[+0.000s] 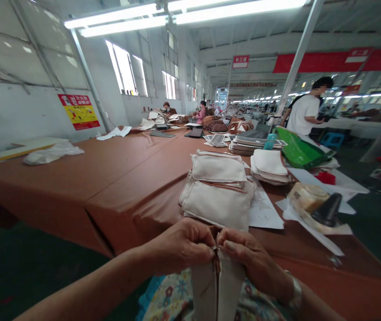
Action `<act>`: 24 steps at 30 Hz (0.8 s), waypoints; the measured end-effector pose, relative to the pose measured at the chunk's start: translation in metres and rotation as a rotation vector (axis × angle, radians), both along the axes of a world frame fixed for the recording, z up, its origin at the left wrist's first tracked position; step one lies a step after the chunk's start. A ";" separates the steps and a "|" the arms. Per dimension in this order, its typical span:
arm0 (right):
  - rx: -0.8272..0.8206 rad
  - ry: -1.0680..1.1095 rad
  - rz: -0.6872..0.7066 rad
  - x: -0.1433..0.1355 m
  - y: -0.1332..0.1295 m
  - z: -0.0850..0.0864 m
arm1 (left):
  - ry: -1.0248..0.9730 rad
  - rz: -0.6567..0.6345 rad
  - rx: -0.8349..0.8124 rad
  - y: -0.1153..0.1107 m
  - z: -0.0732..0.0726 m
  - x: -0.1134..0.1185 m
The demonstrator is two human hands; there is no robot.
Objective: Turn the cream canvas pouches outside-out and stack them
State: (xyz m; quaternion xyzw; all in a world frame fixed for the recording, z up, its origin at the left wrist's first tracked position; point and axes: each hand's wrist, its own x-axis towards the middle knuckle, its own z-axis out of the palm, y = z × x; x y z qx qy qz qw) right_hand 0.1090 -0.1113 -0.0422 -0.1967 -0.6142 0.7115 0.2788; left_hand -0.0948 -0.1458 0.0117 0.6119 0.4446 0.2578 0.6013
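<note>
Between my two hands hangs a folded off-white fabric piece (204,290) with a brown inner edge along its middle split. My left hand (190,240) pinches its top edge on the left of the split. Close beside it, my right hand (244,249) pinches the top edge on the right, thumb and fingers pressed together. The lower part of the piece hangs over a flowered garment on my lap. Just beyond my hands, a stack of off-white sewn pieces (217,200) lies on the brown-covered table (120,178).
A smaller stack of off-white pieces (269,165) stands right of the main one, near white paper (266,209). Farther right are a black cone (327,210), a yellowish block (307,196) and a green bag (302,149). A person in a white shirt (302,113) stands beyond.
</note>
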 end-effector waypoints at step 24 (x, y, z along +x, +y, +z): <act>0.169 0.019 -0.275 0.003 -0.014 -0.007 | 0.023 0.067 -0.086 -0.003 -0.018 0.012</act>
